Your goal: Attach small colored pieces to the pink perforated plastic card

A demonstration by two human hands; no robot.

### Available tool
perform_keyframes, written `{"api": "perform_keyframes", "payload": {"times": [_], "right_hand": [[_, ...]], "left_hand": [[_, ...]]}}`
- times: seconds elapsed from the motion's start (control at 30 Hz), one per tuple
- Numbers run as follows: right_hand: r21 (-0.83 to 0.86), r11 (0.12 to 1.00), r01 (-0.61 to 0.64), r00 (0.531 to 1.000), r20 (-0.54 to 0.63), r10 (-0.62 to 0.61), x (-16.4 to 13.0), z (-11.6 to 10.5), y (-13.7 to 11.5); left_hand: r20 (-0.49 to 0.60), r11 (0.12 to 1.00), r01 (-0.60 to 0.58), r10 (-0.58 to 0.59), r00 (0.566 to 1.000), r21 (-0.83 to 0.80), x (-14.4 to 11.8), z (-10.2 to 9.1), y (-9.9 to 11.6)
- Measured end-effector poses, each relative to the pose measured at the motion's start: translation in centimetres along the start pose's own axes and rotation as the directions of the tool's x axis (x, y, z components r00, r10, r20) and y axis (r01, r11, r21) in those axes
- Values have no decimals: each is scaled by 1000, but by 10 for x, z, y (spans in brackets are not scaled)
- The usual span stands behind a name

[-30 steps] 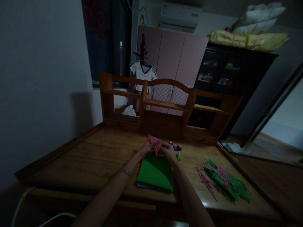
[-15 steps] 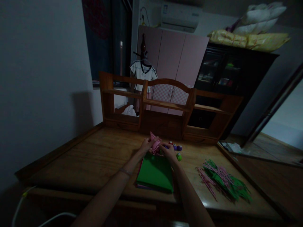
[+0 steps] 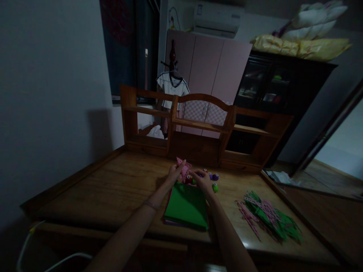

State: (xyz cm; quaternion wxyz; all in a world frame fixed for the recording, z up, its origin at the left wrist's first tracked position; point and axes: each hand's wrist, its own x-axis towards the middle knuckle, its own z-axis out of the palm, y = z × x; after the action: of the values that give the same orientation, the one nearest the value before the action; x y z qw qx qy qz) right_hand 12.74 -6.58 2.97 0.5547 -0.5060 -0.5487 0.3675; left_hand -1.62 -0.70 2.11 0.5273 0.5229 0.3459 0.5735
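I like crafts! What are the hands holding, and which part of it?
Both the left hand and right hand pinch a pink paper piece by its lower edge.

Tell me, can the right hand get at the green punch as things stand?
Probably yes. The green punch sits on the bare desk just right of the right hand, with nothing between them, though that hand is on the pink paper.

Both hands' fingers (image 3: pixel 178 170) pinching pink paper strip (image 3: pixel 183 169), above green paper stack (image 3: pixel 185 206)
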Motion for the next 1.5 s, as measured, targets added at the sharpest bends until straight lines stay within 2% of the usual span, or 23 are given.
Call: {"api": "perform_keyframes", "payload": {"times": [0.3, 0.4, 0.5, 0.63, 0.73, 1.03, 1.27, 1.5], "right_hand": [[-45, 998, 33, 993, 112, -28, -4, 4, 1], [-70, 993, 97, 986, 139, -87, -3, 5, 3], [-99, 984, 145, 985, 106, -135, -1, 6, 4], [-72, 997, 39, 999, 33, -36, -1, 6, 3], [-44, 999, -5, 1000, 30, 6, -1, 5, 3], [-148, 979, 138, 989, -33, -145, 6, 0, 11], [-206, 946, 250, 962, -60, -267, 6, 1, 12], [-243, 925, 291, 948, -54, -313, 1, 1, 6]], "left_hand": [[-50, 999, 5, -4, 999, 31, 2, -2, -1], [-55, 999, 25, -22, 998, 46, 0, 0, -1], [-9, 999, 23, -23, 1000, 43, -2, 3, 0], [24, 997, 71, -72, 997, 39, -2, 5, 3], [32, 993, 115, -116, 993, 19, -2, 5, 3], [127, 986, 158, -150, 980, -54, -5, 6, 9], [116, 979, 199, -193, 974, -36, -3, 3, 5], [136, 979, 203, -196, 971, -33, 2, 1, -4]]}}
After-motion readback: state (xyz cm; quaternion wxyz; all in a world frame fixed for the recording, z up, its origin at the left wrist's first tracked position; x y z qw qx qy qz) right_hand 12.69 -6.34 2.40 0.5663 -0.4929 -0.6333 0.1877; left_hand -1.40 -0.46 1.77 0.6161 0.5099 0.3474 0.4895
